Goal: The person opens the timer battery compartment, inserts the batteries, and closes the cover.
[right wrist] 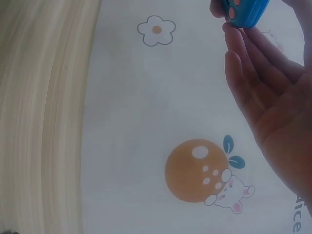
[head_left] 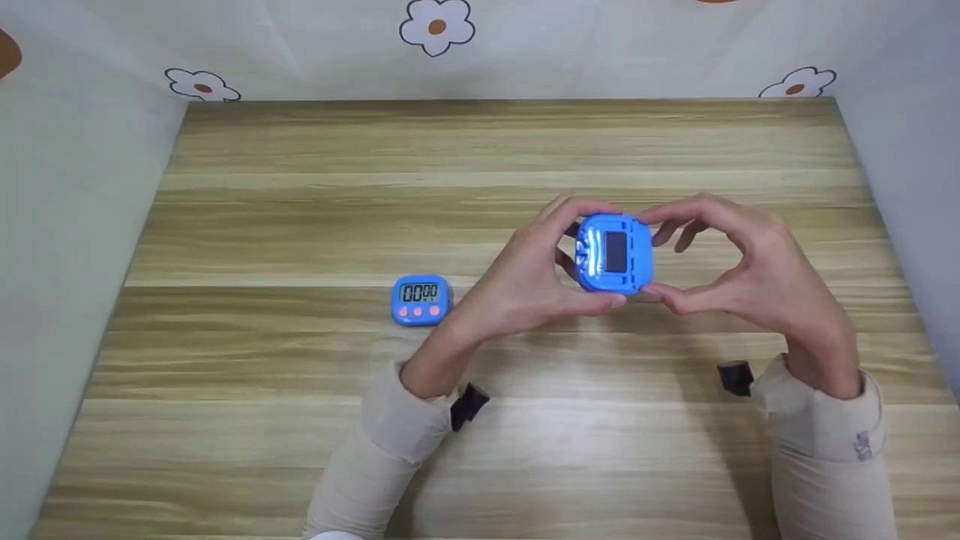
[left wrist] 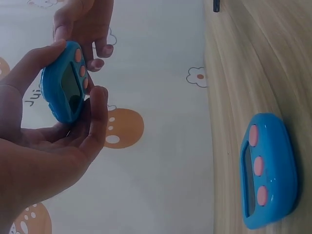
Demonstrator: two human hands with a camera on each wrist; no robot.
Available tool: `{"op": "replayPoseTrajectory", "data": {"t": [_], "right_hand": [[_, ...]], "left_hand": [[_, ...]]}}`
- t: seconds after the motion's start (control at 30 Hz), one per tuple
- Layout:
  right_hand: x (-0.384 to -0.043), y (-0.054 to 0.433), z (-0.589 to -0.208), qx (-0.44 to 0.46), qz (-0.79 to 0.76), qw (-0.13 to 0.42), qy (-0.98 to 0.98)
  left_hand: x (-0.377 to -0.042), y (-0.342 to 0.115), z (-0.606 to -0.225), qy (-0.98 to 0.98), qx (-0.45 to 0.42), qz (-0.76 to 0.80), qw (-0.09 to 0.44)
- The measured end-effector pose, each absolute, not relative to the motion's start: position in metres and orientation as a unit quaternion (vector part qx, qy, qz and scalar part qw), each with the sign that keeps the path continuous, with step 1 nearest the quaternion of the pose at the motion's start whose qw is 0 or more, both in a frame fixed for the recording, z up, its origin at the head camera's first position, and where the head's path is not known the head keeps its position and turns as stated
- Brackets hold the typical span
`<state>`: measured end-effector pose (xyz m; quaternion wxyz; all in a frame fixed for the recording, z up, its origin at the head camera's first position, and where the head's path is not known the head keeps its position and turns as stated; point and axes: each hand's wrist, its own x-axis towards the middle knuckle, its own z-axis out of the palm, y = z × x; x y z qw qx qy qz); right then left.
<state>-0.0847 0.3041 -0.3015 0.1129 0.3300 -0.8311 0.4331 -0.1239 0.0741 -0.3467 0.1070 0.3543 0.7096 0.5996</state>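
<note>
My left hand point(head_left: 529, 281) holds a blue digital timer point(head_left: 594, 259) above the table, thumb along the near edge and fingers round the far edge. The timer's back, with a dark rectangle on it, faces up in the head view. In the left wrist view its pink buttons point(left wrist: 78, 55) and screen show on the other side. My right hand point(head_left: 761, 259) pinches the timer's right corners between thumb and index finger, its other fingers loosely bent. A second blue timer point(head_left: 420, 301) lies face up on the table, left of my left forearm, its screen reading 00 00.
The wood-grain table point(head_left: 300, 420) runs back to a pale curtain point(head_left: 322, 45) printed with flowers. Pale side panels stand at left and right. Small black pieces point(head_left: 469, 406) stick out from both sleeve cuffs.
</note>
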Motion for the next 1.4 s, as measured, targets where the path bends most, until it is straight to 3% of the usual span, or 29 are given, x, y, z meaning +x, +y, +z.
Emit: {"op": "replayPoseTrajectory", "data": {"t": [0.5, 0.93, 1.4], "right_hand": [[-0.088, 0.313, -0.303, 0.332, 0.446, 0.035, -0.831], [-0.086, 0.316, -0.302, 0.315, 0.41, 0.046, -0.855], [-0.105, 0.364, -0.366, 0.26, 0.286, 0.002, -0.922]], "left_hand": [[-0.121, 0.078, -0.349, 0.709, 0.382, 0.585, 0.097], [-0.123, 0.076, -0.349, 0.733, 0.365, 0.564, 0.114], [-0.125, 0.075, -0.348, 0.753, 0.337, 0.555, 0.111]]}}
